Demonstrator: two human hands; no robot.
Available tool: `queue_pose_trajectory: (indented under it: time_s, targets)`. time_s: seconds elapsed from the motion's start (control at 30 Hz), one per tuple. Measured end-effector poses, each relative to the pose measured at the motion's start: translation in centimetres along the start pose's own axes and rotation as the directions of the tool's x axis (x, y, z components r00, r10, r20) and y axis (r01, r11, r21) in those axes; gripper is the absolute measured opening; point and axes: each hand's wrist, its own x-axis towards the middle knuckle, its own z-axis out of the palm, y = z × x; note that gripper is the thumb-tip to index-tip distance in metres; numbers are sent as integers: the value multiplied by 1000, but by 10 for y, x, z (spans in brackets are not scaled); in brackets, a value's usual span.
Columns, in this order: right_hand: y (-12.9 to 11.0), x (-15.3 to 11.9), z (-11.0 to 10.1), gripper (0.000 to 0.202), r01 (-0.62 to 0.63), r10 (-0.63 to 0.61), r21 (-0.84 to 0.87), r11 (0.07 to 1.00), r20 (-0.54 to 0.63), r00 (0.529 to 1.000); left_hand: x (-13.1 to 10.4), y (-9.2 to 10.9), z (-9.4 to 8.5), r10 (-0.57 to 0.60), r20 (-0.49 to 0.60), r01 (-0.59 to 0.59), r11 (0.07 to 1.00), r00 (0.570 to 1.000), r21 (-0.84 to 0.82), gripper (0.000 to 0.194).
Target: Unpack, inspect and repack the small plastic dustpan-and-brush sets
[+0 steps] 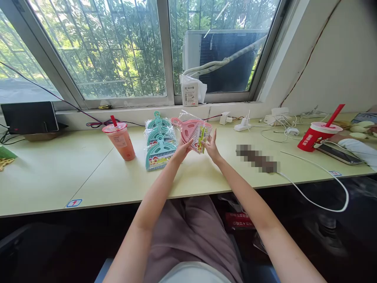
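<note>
A pink mini dustpan and brush set [188,129] in clear plastic wrap is held up over the table between my two hands. My left hand [183,151] grips its lower left edge, thumb on the front. On the right side, my right hand [211,146] has its thumb against the printed card, with the index finger pointing up and the other fingers partly hidden behind. Just left of it, several green dustpan and brush sets [160,148], also wrapped in plastic, lie overlapping in a column on the table.
A cup of orange-pink drink [120,141] stands left of the green sets. To the right are a blurred-out item [257,158], a white cable [319,206], a power strip [243,125], a red cup [318,135] and a phone [338,153]. A tablet [29,118] leans at far left.
</note>
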Motion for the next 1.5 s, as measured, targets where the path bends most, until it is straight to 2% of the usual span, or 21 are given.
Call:
queue_pose_trajectory:
  time_s: [0.1,0.27,0.43,0.57,0.77,0.9,0.97,1.07,1.27,1.5]
  targets:
    - [3,0,0,119,36,-37,-33,999,-33,999,-1,1,0,1,11,-1,1000,1000,5,64]
    - [3,-1,0,115,16,-19,-48,999,-77,997,-5,4,2,15,60,-17,999,998,32,66]
    - [5,-1,1,92,-9,9,3,1000,-127,992,-4,2,1,-7,53,5,1000,999,25,60]
    - [8,0,-1,69,-101,96,-15,995,-189,977,-1,-1,-2,-20,44,18,1000,999,25,62]
    - [12,4,-6,75,-103,70,-104,989,-286,956,-1,-2,-2,-9,40,8,1000,999,23,65]
    - [11,6,-8,60,-146,61,-265,953,-307,950,-2,-1,-2,-14,46,12,999,999,33,65]
    - [10,6,-8,54,-136,22,-332,933,-327,945,-1,-2,-4,-3,61,1,999,998,45,65]
    - [6,3,-8,49,-61,-113,-453,889,-346,931,1,-4,-6,17,90,-21,999,996,49,64]
    - [0,0,-5,51,128,-313,-623,772,-196,929,0,-2,-4,13,17,-13,999,1000,41,59]
    - [-2,-2,-4,58,173,-351,-657,734,-150,924,-3,3,0,-1,-9,1,1000,1000,4,63]
